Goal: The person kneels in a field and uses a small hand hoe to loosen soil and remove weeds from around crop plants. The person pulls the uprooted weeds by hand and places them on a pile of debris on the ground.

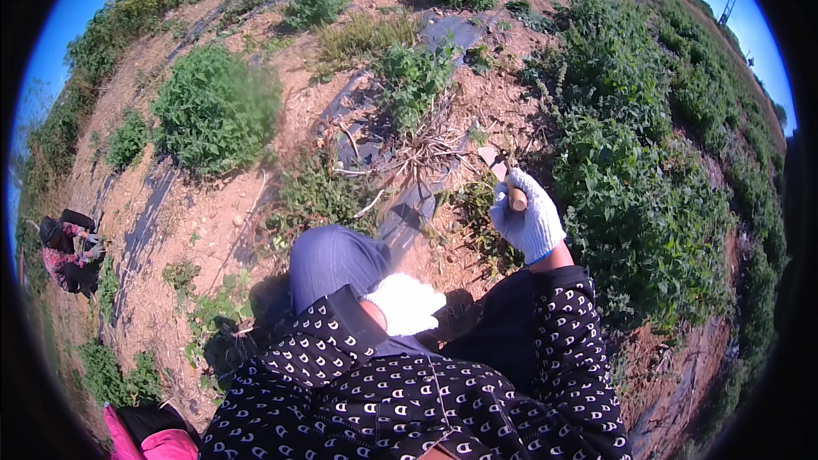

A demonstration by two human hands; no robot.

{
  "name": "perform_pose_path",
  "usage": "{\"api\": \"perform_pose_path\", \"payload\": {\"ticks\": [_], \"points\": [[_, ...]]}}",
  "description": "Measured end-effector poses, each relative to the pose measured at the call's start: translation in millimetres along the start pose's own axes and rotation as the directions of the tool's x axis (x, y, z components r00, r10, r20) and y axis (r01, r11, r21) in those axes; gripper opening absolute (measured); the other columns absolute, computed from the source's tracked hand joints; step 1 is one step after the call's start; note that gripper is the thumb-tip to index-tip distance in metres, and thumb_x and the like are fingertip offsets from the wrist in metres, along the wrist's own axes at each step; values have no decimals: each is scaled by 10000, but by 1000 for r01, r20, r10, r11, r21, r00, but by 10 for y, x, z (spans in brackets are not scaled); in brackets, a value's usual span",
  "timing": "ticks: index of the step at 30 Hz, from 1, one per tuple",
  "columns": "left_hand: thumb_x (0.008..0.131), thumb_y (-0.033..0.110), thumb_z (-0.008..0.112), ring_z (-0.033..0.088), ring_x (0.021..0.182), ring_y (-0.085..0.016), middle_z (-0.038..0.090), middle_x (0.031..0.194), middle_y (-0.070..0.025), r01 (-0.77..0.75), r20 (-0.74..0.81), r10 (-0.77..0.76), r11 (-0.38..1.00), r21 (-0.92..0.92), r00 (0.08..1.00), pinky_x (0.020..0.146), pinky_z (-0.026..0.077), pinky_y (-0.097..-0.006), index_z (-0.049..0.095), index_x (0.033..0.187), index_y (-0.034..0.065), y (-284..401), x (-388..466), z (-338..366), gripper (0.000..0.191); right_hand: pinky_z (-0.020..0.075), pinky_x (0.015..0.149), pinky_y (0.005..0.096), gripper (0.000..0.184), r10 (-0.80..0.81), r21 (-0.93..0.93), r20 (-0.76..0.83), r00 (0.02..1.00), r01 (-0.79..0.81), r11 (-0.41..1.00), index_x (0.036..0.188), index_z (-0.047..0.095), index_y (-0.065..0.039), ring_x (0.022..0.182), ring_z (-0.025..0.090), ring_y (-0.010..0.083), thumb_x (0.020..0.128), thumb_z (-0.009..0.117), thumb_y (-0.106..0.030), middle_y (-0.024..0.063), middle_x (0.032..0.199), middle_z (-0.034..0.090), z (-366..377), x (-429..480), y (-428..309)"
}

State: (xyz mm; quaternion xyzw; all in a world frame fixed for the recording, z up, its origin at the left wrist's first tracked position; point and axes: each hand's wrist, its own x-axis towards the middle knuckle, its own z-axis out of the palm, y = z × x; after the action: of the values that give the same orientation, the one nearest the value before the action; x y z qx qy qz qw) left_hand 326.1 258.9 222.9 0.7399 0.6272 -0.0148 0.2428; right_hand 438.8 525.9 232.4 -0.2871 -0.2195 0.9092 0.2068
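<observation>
My right hand (525,216), in a white knitted glove, is closed around the wooden handle (517,199) of a small hand tool. Its flat metal blade (493,161) points up and left, towards a plant's dry, pale stems (427,152). Green leafy growth (415,80) stands just behind those stems. My left hand (406,304), also gloved in white, rests near my bent knee (335,262). Bright glare washes out its fingers, so whether it holds anything is unclear. Torn dark plastic mulch film (404,223) lies on the soil between my knee and the stems.
Dense green plants (632,204) run along the right. A large bush (211,108) grows at the left, with others farther back. Another person (69,249) crouches at the far left. A pink and black item (167,444) lies at the lower left.
</observation>
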Motion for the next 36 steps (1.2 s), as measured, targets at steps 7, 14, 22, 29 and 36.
{"api": "perform_pose_path", "payload": {"ticks": [7,14,22,29,36], "points": [[1000,472,608,728,971,-365,741,1074,-153,12,16,-12,1000,-8,1000,828,571,-489,670,1322,115,6,14,-17,485,588,687,424,197,-14,-22,-7,1000,13,1000,1106,648,-161,822,654,203,1014,741,-309,51,939,653,-36,31,1],[999,461,609,727,954,-362,736,1049,-156,-1,-6,1,1000,-19,1000,826,568,-484,673,1290,114,-5,21,6,458,594,626,400,201,-29,-40,-22,999,28,999,1101,639,-150,790,656,193,1019,734,-306,54,922,659,-19,22,-14],[986,461,625,724,930,-361,740,1021,-139,-28,-63,27,1000,-6,998,808,572,-487,683,1268,113,-9,27,29,452,606,653,385,208,4,28,-22,1000,-3,1000,1078,637,-121,779,655,205,1016,736,-293,62,922,656,-10,13,-41],[936,450,654,718,837,-362,718,900,-107,15,-67,-18,999,-38,998,756,570,-498,701,1099,149,3,70,80,346,621,653,369,193,17,13,-101,995,-15,1000,1067,652,-127,763,684,166,1017,732,-295,36,918,688,31,-11,-70],[909,392,675,726,831,-348,718,904,-114,-10,-78,4,997,-78,997,740,567,-489,706,1079,109,69,83,8,331,613,656,318,193,24,5,-98,995,-24,1000,1019,650,-91,762,674,164,1022,730,-267,49,913,684,73,-20,-80]]}}
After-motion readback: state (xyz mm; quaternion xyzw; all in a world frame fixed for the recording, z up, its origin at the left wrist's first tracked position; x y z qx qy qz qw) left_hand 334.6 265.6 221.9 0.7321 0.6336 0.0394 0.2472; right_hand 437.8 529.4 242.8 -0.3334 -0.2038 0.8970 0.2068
